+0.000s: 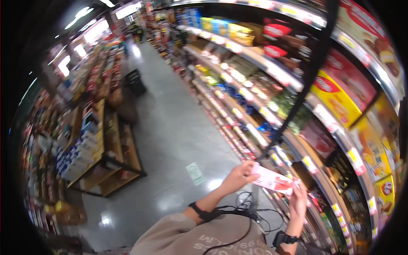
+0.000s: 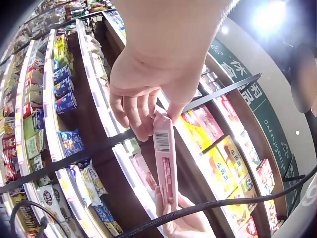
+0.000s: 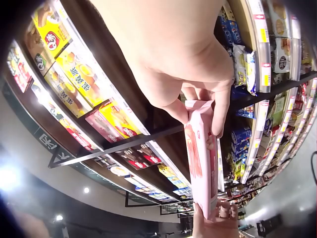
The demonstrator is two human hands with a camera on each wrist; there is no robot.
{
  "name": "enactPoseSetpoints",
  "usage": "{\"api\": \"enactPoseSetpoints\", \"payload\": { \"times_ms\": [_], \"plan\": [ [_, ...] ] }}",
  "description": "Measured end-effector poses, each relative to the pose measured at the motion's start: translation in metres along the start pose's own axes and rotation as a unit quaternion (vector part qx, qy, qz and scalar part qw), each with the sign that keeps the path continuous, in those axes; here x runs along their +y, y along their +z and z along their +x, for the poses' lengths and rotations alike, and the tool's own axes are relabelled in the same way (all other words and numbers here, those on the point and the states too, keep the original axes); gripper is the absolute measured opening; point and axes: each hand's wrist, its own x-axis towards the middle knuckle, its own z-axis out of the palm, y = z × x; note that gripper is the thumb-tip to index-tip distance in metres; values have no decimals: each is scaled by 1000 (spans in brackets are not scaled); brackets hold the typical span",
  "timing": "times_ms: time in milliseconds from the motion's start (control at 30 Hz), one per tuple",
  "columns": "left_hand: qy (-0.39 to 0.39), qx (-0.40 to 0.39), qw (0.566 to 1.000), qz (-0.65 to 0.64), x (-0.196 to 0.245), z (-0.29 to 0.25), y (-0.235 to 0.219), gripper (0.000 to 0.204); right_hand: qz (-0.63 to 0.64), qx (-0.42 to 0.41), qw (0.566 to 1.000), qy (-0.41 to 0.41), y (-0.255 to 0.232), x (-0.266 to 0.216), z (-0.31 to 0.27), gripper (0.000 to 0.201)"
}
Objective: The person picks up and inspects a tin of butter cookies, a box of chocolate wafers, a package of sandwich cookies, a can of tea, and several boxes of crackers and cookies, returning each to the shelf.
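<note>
A slim pink-and-white snack box point(image 1: 272, 180) is held level in front of the chest. My left hand point(image 1: 239, 177) pinches one end of it, thumb on the printed front. At the opposite end, my right hand point(image 1: 298, 199) grips it between thumb and fingers. A barcode shows on a narrow side of the pink box point(image 2: 162, 141) in the left wrist view, close to the left fingers point(image 2: 132, 110). Red pictures on its broad face show in the right wrist view, below the right hand point(image 3: 190, 64). Both end edges are partly covered by the fingers.
Tall shelves of packaged snacks point(image 1: 335, 100) rise along the right, with a dark post point(image 1: 304, 91) in front. A wooden display stand point(image 1: 106, 163) is at the left of the grey aisle floor point(image 1: 163, 127). Black cables point(image 1: 250, 208) hang before the shirt.
</note>
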Motion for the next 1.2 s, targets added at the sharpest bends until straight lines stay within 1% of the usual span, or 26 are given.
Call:
{"api": "enactPoseSetpoints", "payload": {
  "times_ms": [33,67,133,200,233,267,367,400,433,467,533,600,633,667,733,800,833,933,967,1033,1133,1200],
  "plan": [
    [1,-2,1000,6,-7,11,3,38,-9,16,999,-29,-3,-1,7,43],
    [40,-15,999,17,-11,20,6,39,-17,11,999,-39,-12,-2,16,38],
    [28,-34,999,8,-9,40,18,36,-18,17,999,-47,-27,-9,24,37],
    [9,-46,999,6,2,58,33,35,-66,56,994,-70,-37,-21,25,36],
    [12,-48,999,-5,2,68,43,36,-77,73,990,-96,-44,-24,28,37],
    [14,-47,999,-14,2,79,52,37,-79,103,980,-150,-52,-25,34,42],
    [33,-31,999,-23,-2,105,79,43,-61,143,962,-226,-55,-58,38,51],
    [41,-25,999,-24,-4,113,89,45,-59,150,957,-241,-60,-64,44,50],
    [138,-15,988,62,-6,125,98,51,-73,162,949,-262,-64,-71,51,48],
    [151,-7,986,77,-6,135,106,50,-86,174,940,-281,-65,-76,57,46],
    [170,10,980,106,-3,152,124,50,-107,183,932,-294,-79,-75,79,39],
    [188,1,977,104,4,173,132,51,-92,206,930,-291,-90,-75,97,38],
    [178,-5,981,72,0,190,136,53,-101,224,931,-270,-93,-80,100,37],
    [168,-11,985,42,-8,208,139,54,-136,227,922,-283,-93,-88,103,33],
    [175,-8,977,118,-9,228,138,50,-229,268,877,-327,-100,-87,116,28],
    [190,-14,961,202,-8,244,138,44,-207,290,878,-321,-93,-87,126,24],
    [167,-15,974,154,-21,253,138,41,-189,280,891,-304,-90,-87,131,21],
    [236,50,918,314,-21,248,137,53,-380,345,805,-298,-94,-79,138,24],
    [219,47,914,339,-19,246,137,55,-416,358,771,-324,-90,-81,136,23],
    [236,34,909,343,-25,251,135,54,-485,379,694,-374,-80,-87,132,23],
    [256,13,907,334,-21,255,133,49,-512,337,714,-339,-86,-86,127,29],
    [277,8,901,334,-14,255,134,46,-529,323,719,-315,-87,-90,124,28]
  ]
}}
